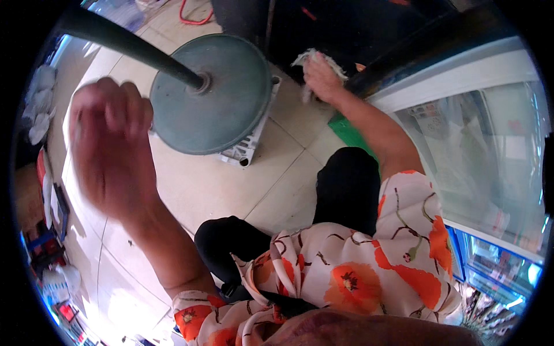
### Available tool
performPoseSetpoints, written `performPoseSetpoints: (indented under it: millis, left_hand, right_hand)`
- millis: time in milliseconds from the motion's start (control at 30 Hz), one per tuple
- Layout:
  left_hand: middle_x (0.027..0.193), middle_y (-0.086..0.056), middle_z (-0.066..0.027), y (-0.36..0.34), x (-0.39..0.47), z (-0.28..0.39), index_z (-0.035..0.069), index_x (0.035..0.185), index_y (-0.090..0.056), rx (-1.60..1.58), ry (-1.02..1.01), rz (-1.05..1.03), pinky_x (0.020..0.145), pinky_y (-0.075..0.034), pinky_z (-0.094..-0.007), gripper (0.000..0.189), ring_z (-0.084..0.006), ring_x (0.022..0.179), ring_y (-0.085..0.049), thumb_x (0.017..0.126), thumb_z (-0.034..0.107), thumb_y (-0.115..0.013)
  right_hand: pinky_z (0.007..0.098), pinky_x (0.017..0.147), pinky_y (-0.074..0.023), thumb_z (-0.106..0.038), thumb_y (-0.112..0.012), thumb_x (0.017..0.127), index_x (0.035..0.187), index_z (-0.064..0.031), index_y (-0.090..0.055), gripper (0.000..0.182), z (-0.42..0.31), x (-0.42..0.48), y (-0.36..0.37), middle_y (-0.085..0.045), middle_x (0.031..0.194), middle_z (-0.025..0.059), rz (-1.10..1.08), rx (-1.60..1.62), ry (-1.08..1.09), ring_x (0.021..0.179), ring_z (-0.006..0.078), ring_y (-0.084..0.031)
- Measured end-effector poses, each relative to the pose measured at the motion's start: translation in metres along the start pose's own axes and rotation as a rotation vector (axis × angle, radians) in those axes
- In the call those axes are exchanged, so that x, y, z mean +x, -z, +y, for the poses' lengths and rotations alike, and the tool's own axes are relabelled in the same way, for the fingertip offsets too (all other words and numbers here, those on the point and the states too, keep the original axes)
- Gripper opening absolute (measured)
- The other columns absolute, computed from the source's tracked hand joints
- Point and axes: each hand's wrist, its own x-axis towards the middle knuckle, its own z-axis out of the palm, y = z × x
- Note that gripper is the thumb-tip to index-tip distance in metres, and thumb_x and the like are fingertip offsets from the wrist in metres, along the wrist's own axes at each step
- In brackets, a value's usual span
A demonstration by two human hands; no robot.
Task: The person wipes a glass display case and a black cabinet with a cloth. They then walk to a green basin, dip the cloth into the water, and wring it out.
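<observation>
My right hand (322, 80) is shut on a crumpled whitish cloth (312, 55), held against or just over a dark panel at the upper right. My left hand (110, 147) is raised close to the camera on the left, blurred, its fingers curled. Whether anything is inside those fingers is hidden. Just right of it, a round grey-green base plate (233, 104) has a dark pole (143, 52) rising from its centre collar towards the upper left. Under the plate, a white plastic perforated stand (242, 151) shows at the edge.
The dark panel (329, 30) fills the upper right. Beside my right arm stands a glass-fronted cabinet (458, 75) with a white frame. A green object (350, 132) lies below that forearm. Assorted goods line the left rim, and a red loop (194, 21) lies on the tiled floor (207, 186).
</observation>
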Motion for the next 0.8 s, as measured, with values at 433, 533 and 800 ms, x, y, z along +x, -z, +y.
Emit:
performPoseSetpoints:
  millis: [433,533,800]
  left_hand:
    - [0.076,-0.051,-0.0107,-0.119,-0.043,0.021,0.011,0.090,-0.065,-0.667,0.018,-0.145,0.038,-0.032,-0.0239,0.014,-0.0127,0.047,-0.043,0.077,0.008,-0.071]
    - [0.064,-0.051,-0.0117,-0.118,-0.029,0.012,0.015,0.090,-0.065,-0.733,0.018,-0.212,0.033,-0.028,-0.0250,0.016,-0.0127,0.039,-0.041,0.077,0.007,-0.071]
    - [0.059,-0.050,-0.0124,-0.113,-0.025,0.011,0.014,0.088,-0.061,-0.871,-0.031,-0.295,0.029,-0.025,-0.0251,0.012,-0.0114,0.034,-0.037,0.081,0.007,-0.068]
  right_hand:
    - [0.0603,0.099,-0.0265,-0.016,-0.054,0.074,0.090,-0.0100,-0.066,0.021,0.070,-0.024,0.132,-0.054,0.117,0.0148,0.420,0.018,-0.324,0.115,0.0314,-0.049]
    - [0.0635,0.096,-0.0256,-0.014,-0.070,0.059,0.083,-0.0155,-0.061,0.026,0.092,-0.027,0.171,-0.053,0.121,0.0073,0.612,-0.075,-0.475,0.117,0.0299,-0.046]
    - [0.0634,0.096,-0.0273,-0.012,-0.065,0.062,0.081,-0.0120,-0.061,0.020,0.087,-0.033,0.166,-0.051,0.123,0.0111,0.657,-0.077,-0.593,0.117,0.0338,-0.046]
